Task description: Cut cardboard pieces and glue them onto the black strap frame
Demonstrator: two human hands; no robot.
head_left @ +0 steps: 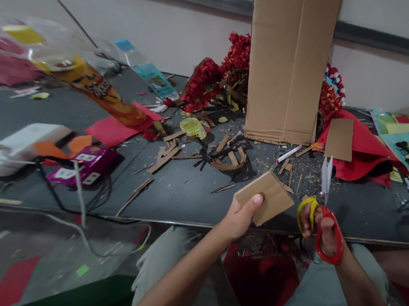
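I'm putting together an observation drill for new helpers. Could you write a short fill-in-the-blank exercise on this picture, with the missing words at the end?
1. The right hand holds scissors with one red handle and one ____ handle.
2. The left hand holds a cardboard piece, with its ____ on the upper face.
3. In the picture, the blue-labelled bottle is to the ____ of the tall cardboard.

Missing words: yellow; thumb; left

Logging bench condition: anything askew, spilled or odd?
Yes, clutter: brown cardboard scraps lie strewn across the dark grey tabletop, looking uncleared. A white cable dangles past its front edge, a possible snag. A flat red sheet lies on the grey floor, as if dropped.
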